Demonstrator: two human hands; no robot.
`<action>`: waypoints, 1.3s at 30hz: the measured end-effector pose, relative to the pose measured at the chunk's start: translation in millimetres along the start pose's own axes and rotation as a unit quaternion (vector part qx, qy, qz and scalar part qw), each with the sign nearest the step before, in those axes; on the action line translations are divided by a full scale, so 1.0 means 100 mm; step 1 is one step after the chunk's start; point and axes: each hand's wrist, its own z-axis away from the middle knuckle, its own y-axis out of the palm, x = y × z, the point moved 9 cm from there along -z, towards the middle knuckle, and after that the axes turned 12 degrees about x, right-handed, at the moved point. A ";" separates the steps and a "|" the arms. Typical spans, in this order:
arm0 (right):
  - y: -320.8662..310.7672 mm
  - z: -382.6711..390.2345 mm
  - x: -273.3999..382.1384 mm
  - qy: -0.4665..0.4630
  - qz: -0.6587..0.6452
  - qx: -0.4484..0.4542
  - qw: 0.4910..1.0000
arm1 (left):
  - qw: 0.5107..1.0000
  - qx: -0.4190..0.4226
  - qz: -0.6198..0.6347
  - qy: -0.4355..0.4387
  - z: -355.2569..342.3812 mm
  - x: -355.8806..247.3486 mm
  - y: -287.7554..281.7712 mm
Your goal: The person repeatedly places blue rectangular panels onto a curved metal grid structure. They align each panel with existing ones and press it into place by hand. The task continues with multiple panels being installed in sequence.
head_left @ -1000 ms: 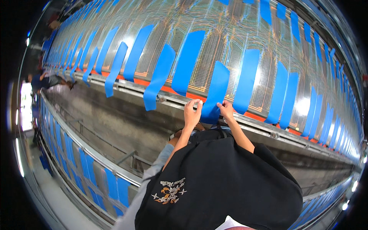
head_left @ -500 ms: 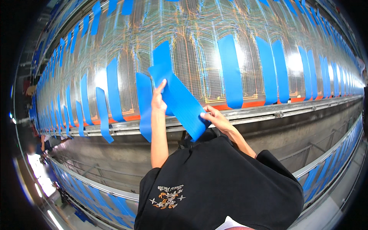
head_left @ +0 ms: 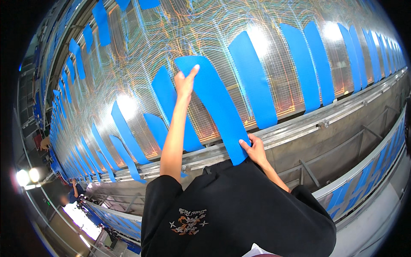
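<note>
A long blue strip [head_left: 218,103] lies diagonally over the shiny panel [head_left: 205,34], which carries fine coloured lines and grids. My left hand [head_left: 186,81] grips the strip’s upper end, thumb on its face. My right hand [head_left: 253,149] holds the right edge of its lower end, which hangs over the metal rail [head_left: 291,125] at the panel’s near side. Under and left of my left hand is another blue strip [head_left: 162,90]; a further one [head_left: 252,77] lies to the right of the held piece.
Rows of blue strips run along the curved-looking table both ways. Behind me are a lower metal frame [head_left: 306,169] and a parallel rack with blue strips [head_left: 364,184]. A co-worker [head_left: 75,192] is at the far left by the rail, near bright lights [head_left: 28,176].
The held strip has been lifted and moved up onto the panel. My left hand has travelled up with its upper end; my right hand has moved lower and slightly right. The view has turned.
</note>
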 end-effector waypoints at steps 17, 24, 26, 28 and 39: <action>-0.40 -0.45 -0.19 0.053 -0.009 -0.109 0.993 | 0.944 -0.132 -0.300 0.024 -0.82 0.43 0.60; -0.40 -0.50 -0.17 0.048 0.000 -0.111 0.993 | 0.942 -0.132 -0.308 -0.006 -0.85 0.45 0.61; -0.39 -0.49 -0.16 0.058 -0.004 -0.106 0.993 | 0.943 -0.131 -0.304 -0.007 -0.84 0.44 0.61; -0.39 -0.50 -0.14 0.063 -0.010 -0.100 0.993 | 0.944 -0.136 -0.301 -0.003 -0.85 0.43 0.61; -0.41 -0.51 -0.11 0.058 -0.006 -0.101 0.993 | 0.937 -0.148 -0.315 0.010 -0.84 0.41 0.63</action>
